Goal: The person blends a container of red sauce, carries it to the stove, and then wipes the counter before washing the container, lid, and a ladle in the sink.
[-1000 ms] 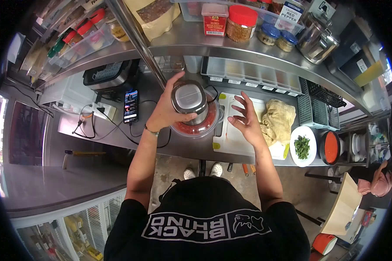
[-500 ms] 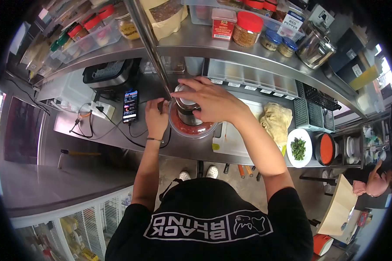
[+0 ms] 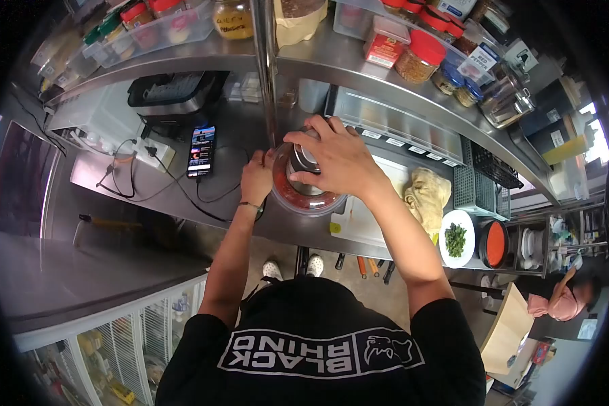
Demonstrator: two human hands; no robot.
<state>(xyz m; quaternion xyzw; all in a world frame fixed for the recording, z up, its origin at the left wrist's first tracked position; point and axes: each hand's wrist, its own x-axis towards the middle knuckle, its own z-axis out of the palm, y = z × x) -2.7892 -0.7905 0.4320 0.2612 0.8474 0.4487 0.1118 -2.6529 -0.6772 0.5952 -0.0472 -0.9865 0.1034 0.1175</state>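
Observation:
A food chopper bowl holding red paste stands on the steel counter in front of me. Its grey motor head sits on top of the bowl. My right hand presses down over the motor head, fingers wrapped around it. My left hand grips the bowl's left side. A black power cord runs left from the chopper toward a socket strip.
A phone with a lit screen lies left of the bowl. To the right are a white cutting board, a crumpled cloth, a plate of chopped herbs and a bowl of red sauce. Jars fill the shelf above. Another person sits at far right.
The motor head, held up in my left hand, went onto the bowl. My right hand came over to cover it; my left hand dropped to the bowl's side.

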